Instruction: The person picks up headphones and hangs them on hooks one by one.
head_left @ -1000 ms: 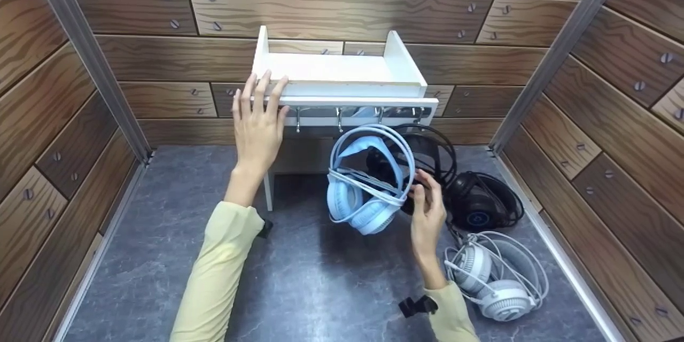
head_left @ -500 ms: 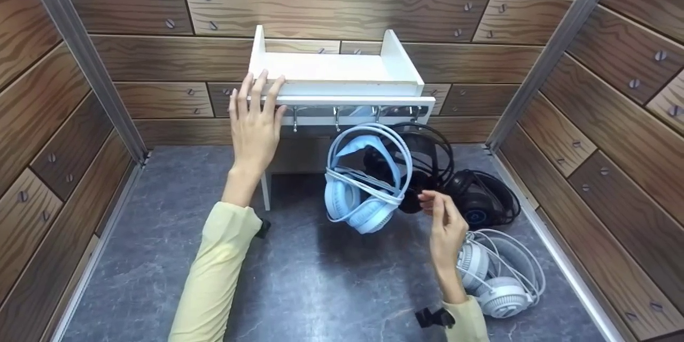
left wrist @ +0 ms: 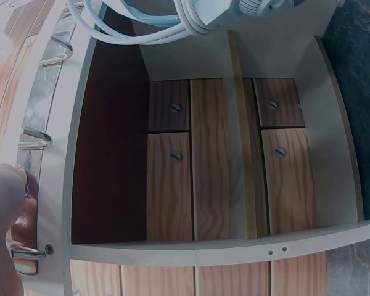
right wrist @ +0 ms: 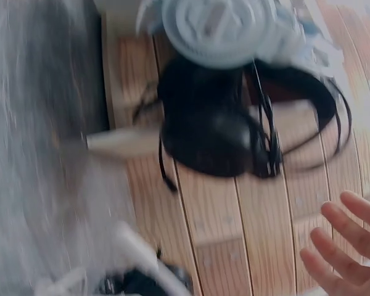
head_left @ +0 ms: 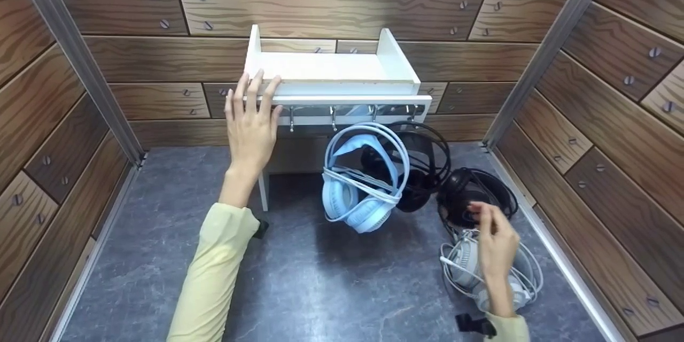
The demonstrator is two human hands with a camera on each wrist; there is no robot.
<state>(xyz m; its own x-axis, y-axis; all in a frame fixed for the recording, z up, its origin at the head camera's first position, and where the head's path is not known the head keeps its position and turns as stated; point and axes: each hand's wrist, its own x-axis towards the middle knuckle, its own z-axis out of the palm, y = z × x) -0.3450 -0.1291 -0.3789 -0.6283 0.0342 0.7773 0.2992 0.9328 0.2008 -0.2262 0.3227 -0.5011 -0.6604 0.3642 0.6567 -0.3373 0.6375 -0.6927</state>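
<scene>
My left hand (head_left: 251, 133) rests with straight fingers on the left end of a white shelf rack (head_left: 320, 100). Blue headphones (head_left: 368, 216) hang at the rack's right half, their cable wound around them. Behind them, black headphones (head_left: 414, 197) hang at the far right end. My right hand (head_left: 497, 248) holds nothing; it is over the headphones on the right, fingers loosely bent. Under it lie white headphones (head_left: 465, 264), partly hidden by the hand, and another black pair (head_left: 454, 195). In the right wrist view, the fingers (right wrist: 345, 240) are spread and the picture is blurred.
Metal hooks (head_left: 292, 120) line the rack's front bar; the two left ones carry nothing. A wood-patterned back wall (head_left: 331, 8) stands behind the rack, and a metal rail (head_left: 556, 267) edges the dark grey surface (head_left: 160, 256) on the right.
My right hand has moved away from the blue headphones, rightward and toward me, to above the pairs lying on the surface. The blue headphones stay hanging; my left hand keeps its place on the rack.
</scene>
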